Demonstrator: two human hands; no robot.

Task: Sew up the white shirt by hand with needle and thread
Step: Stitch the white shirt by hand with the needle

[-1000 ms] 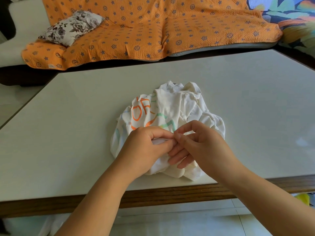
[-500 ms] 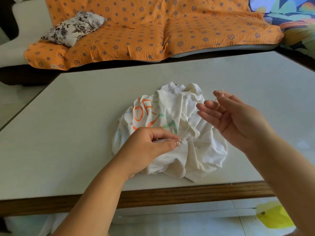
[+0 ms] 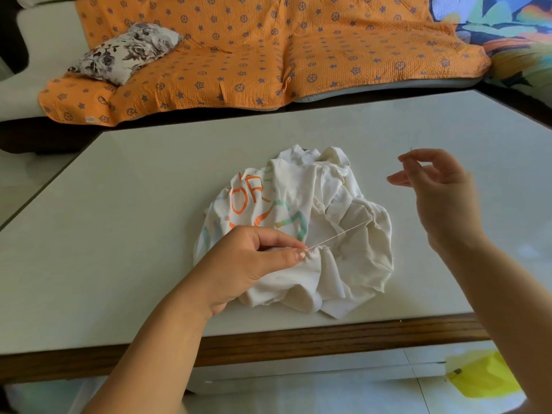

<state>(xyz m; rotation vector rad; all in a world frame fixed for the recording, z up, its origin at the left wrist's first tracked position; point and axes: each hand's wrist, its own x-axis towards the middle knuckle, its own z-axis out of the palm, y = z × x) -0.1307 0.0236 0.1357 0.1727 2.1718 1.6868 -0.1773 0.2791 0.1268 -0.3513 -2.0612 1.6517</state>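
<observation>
Crumpled white cotton shirt (image 3: pixel 337 264) with an orange and green print lies heaped on the pale grey tabletop (image 3: pixel 134 234), close to its near wooden edge.

Left hand (image 3: pixel 248 264) pinches a gathered fold at the shirt's near side between thumb and forefinger.

A thin white thread (image 3: pixel 337 236) runs taut from that fold up and to the right. It fades out over the cloth, so I cannot trace it to the other hand.

Right hand (image 3: pixel 442 195) is raised over bare table to the right of the shirt. Thumb and forefinger are pressed together, other fingers loosely spread. A fine dark needle (image 3: pixel 411 149) tip shows just above the pinch.

Step, as I judge it: 1 stitch being drawn through.

Next move calls for taking out the slack without puckering the fold further, then bringing the needle back beside the left thumb.

Room: open tabletop right of the heap and beyond it. Little margin at the near edge. Orange patterned sofa cover (image 3: pixel 268 55) lies well beyond the far edge.
</observation>
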